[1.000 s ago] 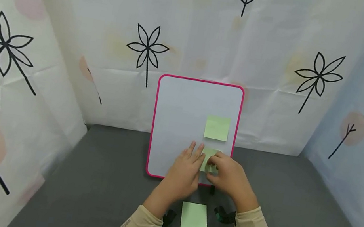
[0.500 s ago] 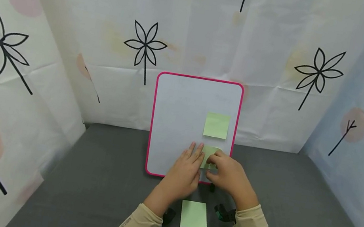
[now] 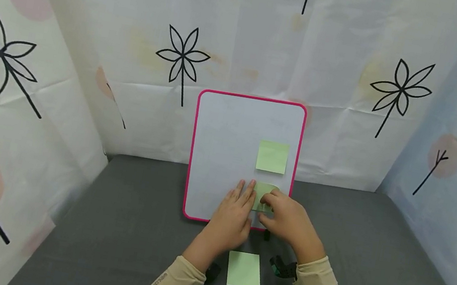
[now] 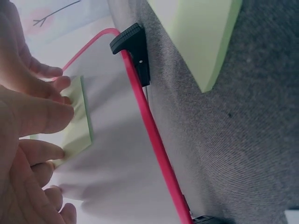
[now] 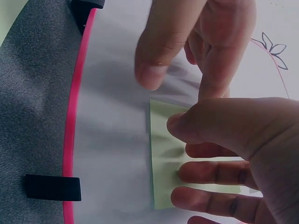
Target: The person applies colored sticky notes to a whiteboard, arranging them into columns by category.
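Observation:
A pink-framed whiteboard (image 3: 227,147) stands at the back of the grey table. One green sticky note (image 3: 272,157) is stuck on its right half, and a second, lower sticky note (image 3: 263,192) lies under my hands. My left hand (image 3: 230,218) rests along that lower note's left edge, its fingers straight and pointing up the board. From the right, my right hand (image 3: 291,222) touches the same note; in the right wrist view several fingertips (image 5: 189,198) press spread across its surface. Part of the lower note (image 5: 163,182) is hidden behind the fingers.
A pad of green sticky notes (image 3: 244,271) lies on the table between my forearms. Black feet (image 4: 138,51) support the board's lower edge. White patterned cloth (image 3: 243,54) encloses the table behind and at both sides.
The head view has shifted slightly. Both hands stay in nearly the same place on the lower sticky note.

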`<act>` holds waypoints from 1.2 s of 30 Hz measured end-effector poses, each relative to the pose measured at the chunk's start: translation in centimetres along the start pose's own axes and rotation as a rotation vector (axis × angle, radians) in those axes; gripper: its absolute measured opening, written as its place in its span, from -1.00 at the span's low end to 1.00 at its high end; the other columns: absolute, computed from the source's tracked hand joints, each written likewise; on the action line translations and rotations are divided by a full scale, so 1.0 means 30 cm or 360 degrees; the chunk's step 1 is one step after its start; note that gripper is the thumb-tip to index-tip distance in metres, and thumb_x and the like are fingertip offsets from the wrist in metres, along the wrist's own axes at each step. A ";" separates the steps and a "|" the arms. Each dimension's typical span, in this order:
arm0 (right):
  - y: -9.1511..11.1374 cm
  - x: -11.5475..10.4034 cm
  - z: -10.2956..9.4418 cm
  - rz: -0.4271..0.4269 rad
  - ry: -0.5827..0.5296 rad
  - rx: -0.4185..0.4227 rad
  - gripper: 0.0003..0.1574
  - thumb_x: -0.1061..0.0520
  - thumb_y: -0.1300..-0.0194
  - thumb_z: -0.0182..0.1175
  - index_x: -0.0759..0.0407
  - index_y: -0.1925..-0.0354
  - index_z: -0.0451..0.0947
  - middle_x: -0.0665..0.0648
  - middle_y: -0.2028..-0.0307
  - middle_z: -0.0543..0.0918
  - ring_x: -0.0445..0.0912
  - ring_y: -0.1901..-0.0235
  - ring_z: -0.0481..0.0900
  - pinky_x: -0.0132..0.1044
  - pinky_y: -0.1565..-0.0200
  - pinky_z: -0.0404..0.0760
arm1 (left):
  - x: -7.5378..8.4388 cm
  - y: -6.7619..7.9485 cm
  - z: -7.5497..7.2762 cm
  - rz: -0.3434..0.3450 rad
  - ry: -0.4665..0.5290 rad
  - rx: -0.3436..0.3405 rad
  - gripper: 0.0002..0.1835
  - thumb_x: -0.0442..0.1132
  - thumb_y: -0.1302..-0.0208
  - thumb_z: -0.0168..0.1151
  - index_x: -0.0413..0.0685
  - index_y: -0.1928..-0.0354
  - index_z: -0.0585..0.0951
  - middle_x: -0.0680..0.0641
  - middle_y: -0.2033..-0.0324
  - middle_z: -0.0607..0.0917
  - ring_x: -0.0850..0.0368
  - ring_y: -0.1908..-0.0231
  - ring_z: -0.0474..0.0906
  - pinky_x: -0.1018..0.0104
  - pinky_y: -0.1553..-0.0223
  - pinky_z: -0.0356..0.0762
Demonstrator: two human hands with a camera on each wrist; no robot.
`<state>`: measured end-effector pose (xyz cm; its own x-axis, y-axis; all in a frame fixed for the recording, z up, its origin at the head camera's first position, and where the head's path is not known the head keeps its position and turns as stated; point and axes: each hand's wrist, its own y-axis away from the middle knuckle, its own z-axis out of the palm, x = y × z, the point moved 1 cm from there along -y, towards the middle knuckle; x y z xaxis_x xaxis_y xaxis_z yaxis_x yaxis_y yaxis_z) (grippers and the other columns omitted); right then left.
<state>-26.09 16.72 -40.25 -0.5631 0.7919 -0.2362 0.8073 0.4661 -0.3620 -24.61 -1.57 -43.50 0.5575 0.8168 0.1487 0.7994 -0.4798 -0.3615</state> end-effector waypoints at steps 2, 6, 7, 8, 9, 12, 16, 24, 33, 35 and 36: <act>-0.002 -0.003 -0.001 0.0002 0.0016 -0.0004 -0.70 0.15 -0.23 0.52 0.19 0.09 0.70 0.12 0.18 0.69 -0.08 0.28 0.68 -0.07 0.17 0.72 | -0.001 0.001 0.004 0.0004 -0.0019 -0.0009 -0.23 -0.18 -0.48 0.23 -0.27 -0.62 0.24 -0.16 -0.70 0.03 -0.21 -0.70 -0.09 -0.17 -0.59 0.19; -0.004 -0.006 0.000 -0.0007 0.0022 0.0013 -0.67 0.16 -0.25 0.49 0.22 0.04 0.69 0.14 0.17 0.69 -0.08 0.27 0.67 -0.06 0.16 0.72 | -0.005 0.004 0.011 0.0002 -0.0030 -0.0027 -0.16 -0.12 -0.43 0.28 -0.26 -0.63 0.20 -0.15 -0.71 -0.02 -0.20 -0.70 -0.13 -0.17 -0.61 0.16; -0.004 -0.006 0.002 -0.0018 0.0025 0.0029 -0.65 0.16 -0.25 0.49 0.24 0.02 0.70 0.15 0.15 0.70 -0.07 0.26 0.67 -0.06 0.16 0.72 | -0.006 0.005 0.012 0.0002 -0.0031 -0.0031 -0.14 -0.11 -0.42 0.30 -0.26 -0.63 0.20 -0.15 -0.71 -0.03 -0.21 -0.70 -0.13 -0.17 -0.61 0.15; -0.004 -0.005 0.005 -0.0034 0.0030 0.0047 -0.64 0.17 -0.25 0.49 0.25 0.00 0.70 0.16 0.14 0.70 -0.07 0.25 0.67 -0.06 0.15 0.73 | -0.006 0.006 0.013 -0.0001 -0.0028 -0.0035 -0.13 -0.09 -0.42 0.31 -0.26 -0.63 0.20 -0.15 -0.71 -0.03 -0.20 -0.70 -0.14 -0.17 -0.61 0.15; -0.005 -0.004 0.008 -0.0056 0.0038 0.0073 -0.61 0.18 -0.24 0.49 0.27 -0.01 0.70 0.16 0.12 0.70 -0.06 0.24 0.67 -0.06 0.14 0.73 | -0.006 0.007 0.013 -0.0002 -0.0026 -0.0040 -0.13 -0.08 -0.42 0.32 -0.25 -0.64 0.20 -0.15 -0.71 -0.04 -0.20 -0.70 -0.14 -0.17 -0.61 0.14; -0.008 -0.004 0.014 -0.0141 0.0055 0.0150 -0.56 0.19 -0.24 0.50 0.31 -0.06 0.69 0.17 0.07 0.69 -0.04 0.20 0.66 -0.07 0.12 0.74 | -0.005 0.010 0.014 -0.0007 -0.0006 -0.0050 -0.10 -0.08 -0.41 0.33 -0.24 -0.65 0.18 -0.14 -0.71 -0.06 -0.20 -0.70 -0.17 -0.18 -0.61 0.13; -0.016 -0.007 0.018 -0.0237 0.0058 0.0240 -0.54 0.21 -0.25 0.49 0.33 -0.09 0.69 0.18 0.03 0.65 -0.04 0.18 0.65 -0.10 0.12 0.74 | -0.005 0.010 0.012 -0.0020 0.0008 -0.0061 -0.07 -0.07 -0.41 0.33 -0.20 -0.67 0.11 -0.11 -0.71 -0.09 -0.17 -0.71 -0.20 -0.18 -0.62 0.10; -0.027 -0.023 0.029 -0.0340 0.0044 0.0344 -0.49 0.21 -0.26 0.49 0.34 -0.15 0.70 0.21 -0.06 0.68 -0.03 0.10 0.69 -0.12 0.08 0.77 | -0.002 0.014 0.000 -0.0046 0.0035 -0.0094 -0.02 -0.06 -0.41 0.33 -0.15 -0.69 0.02 -0.07 -0.72 -0.16 -0.14 -0.71 -0.26 -0.17 -0.64 0.05; -0.027 -0.038 0.028 -0.0375 0.0103 0.0343 -0.43 0.21 -0.26 0.50 0.43 -0.19 0.68 0.30 -0.17 0.71 0.13 -0.18 0.70 -0.01 -0.19 0.71 | -0.002 0.017 -0.008 -0.0051 0.0066 -0.0110 -0.01 -0.08 -0.40 0.35 -0.14 -0.69 0.01 -0.06 -0.72 -0.17 -0.13 -0.71 -0.27 -0.19 -0.63 0.05; -0.028 -0.039 0.027 -0.0373 0.0112 0.0334 -0.42 0.20 -0.27 0.49 0.43 -0.20 0.67 0.30 -0.19 0.71 0.13 -0.20 0.69 -0.01 -0.21 0.70 | -0.003 0.017 -0.007 -0.0045 0.0067 -0.0108 0.00 -0.09 -0.39 0.34 -0.14 -0.69 0.00 -0.06 -0.72 -0.17 -0.13 -0.71 -0.28 -0.19 -0.63 0.05; -0.028 -0.039 0.027 -0.0374 0.0117 0.0331 -0.42 0.20 -0.28 0.49 0.43 -0.21 0.67 0.31 -0.20 0.70 0.13 -0.21 0.69 -0.01 -0.21 0.70 | -0.003 0.017 -0.007 -0.0042 0.0067 -0.0105 0.00 -0.10 -0.39 0.34 -0.14 -0.69 0.00 -0.07 -0.72 -0.17 -0.13 -0.71 -0.28 -0.19 -0.63 0.05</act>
<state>-26.26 15.09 -40.41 -0.7094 0.7021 -0.0612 0.5990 0.5549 -0.5774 -24.21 -1.97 -43.50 0.5437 0.8160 0.1965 0.8263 -0.4794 -0.2958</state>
